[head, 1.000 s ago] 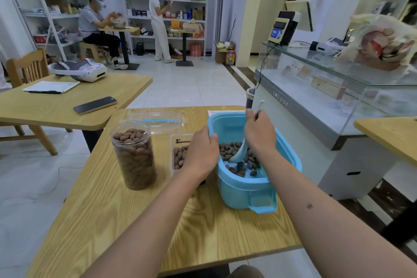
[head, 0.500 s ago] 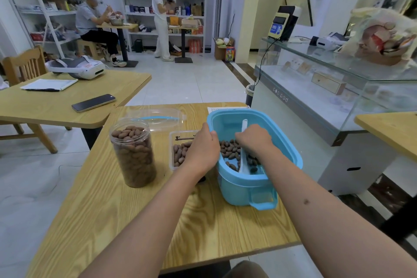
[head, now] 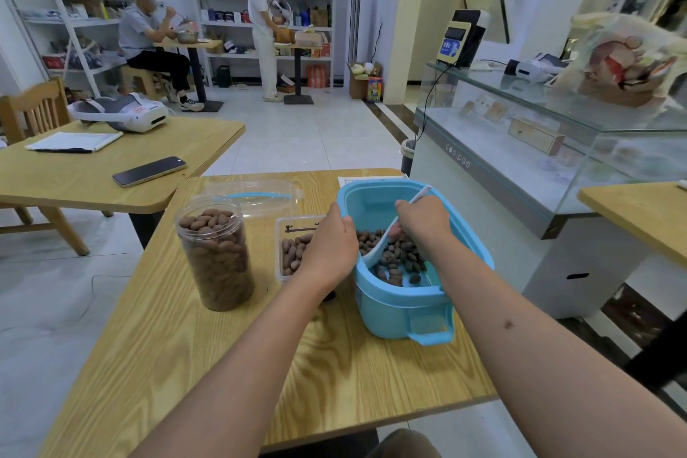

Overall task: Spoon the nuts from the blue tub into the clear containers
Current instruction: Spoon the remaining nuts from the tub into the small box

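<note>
A blue tub stands on the wooden table, with brown nuts across its bottom. My left hand grips the tub's left rim. My right hand is inside the tub and holds a white spoon, whose bowl is down among the nuts. A clear rectangular container, partly filled with nuts, sits just left of the tub, half hidden by my left hand. A tall clear round jar full of nuts stands farther left.
A clear lid with a blue seal lies behind the containers. A second wooden table at left holds a phone, papers and a headset. A glass counter stands to the right. Two people work at the back.
My right hand has lifted from flat in the tub and now holds the spoon tilted, its bowl pushed into the nuts. My left hand has stayed on the rim.
</note>
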